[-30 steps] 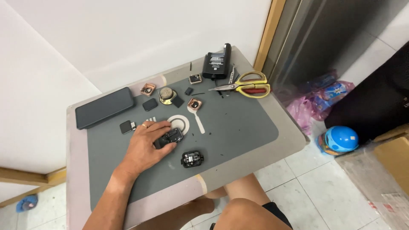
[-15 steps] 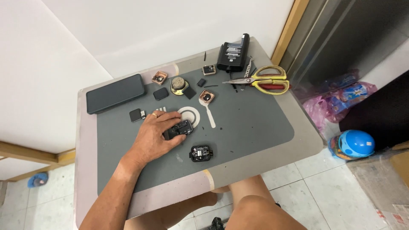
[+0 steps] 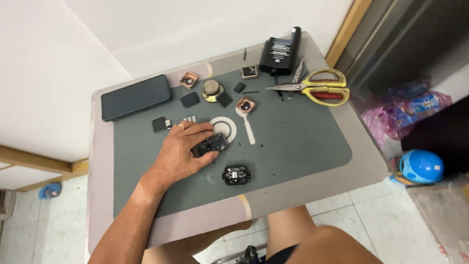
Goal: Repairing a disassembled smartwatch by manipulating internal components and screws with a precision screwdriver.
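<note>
Fingers (image 3: 207,134) of my left hand (image 3: 183,151) curl around a small black gadget (image 3: 211,144) on the grey mat (image 3: 293,142), beside the white ring (image 3: 229,128). It looks light, stiff and probably fragile, so I pinch its hard edges, not its exposed innards.

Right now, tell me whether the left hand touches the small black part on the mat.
Touching. Head view shows the left hand with fingers closed around the small black part.
</note>
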